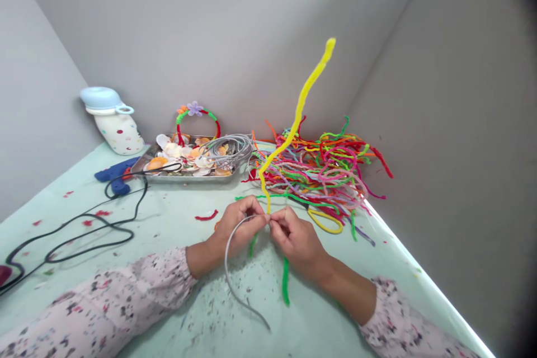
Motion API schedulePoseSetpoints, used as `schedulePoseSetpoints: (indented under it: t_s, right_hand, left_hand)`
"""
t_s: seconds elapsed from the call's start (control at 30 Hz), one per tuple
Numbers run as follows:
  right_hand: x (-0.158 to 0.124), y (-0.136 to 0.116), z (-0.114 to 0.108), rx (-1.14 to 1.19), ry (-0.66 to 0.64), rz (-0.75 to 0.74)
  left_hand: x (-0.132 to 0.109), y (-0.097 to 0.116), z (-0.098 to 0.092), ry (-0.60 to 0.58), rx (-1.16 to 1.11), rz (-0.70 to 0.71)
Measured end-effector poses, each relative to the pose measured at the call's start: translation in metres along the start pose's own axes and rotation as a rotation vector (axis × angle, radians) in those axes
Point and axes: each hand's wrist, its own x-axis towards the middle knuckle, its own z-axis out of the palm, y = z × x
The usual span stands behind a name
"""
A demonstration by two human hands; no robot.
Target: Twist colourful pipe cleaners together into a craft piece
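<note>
My left hand (240,225) and my right hand (296,238) meet fingertip to fingertip over the pale green table (168,302). Both are closed in a pinch. Between them they hold a grey wire (229,268) that curves down toward me, and a long yellow pipe cleaner (300,106) that rises up and to the right. A green pipe cleaner (286,282) hangs below my right hand; a short green piece shows between the hands.
A heap of many-coloured pipe cleaners (327,170) lies behind the hands by the right wall. A metal tray (184,174) holds shells, grey wire coils and a decorated hoop. A blue glue gun (115,174) with black cable (84,229) and a spotted white jug (113,120) stand left.
</note>
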Motion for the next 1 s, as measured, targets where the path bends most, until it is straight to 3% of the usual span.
schedulePoseSetpoints:
  t_s: [0.53, 1.0]
  right_hand:
    - [0.0014, 0.0047, 0.0009, 0.102, -0.022, 0.054]
    - [-0.0027, 0.0012, -0.0016, -0.071, -0.008, -0.095]
  left_hand:
    - [0.0, 0.0061, 0.003, 0.043, 0.212, 0.07]
    - [-0.0022, 0.0105, 0.0061, 0.113, 0.307, 0.127]
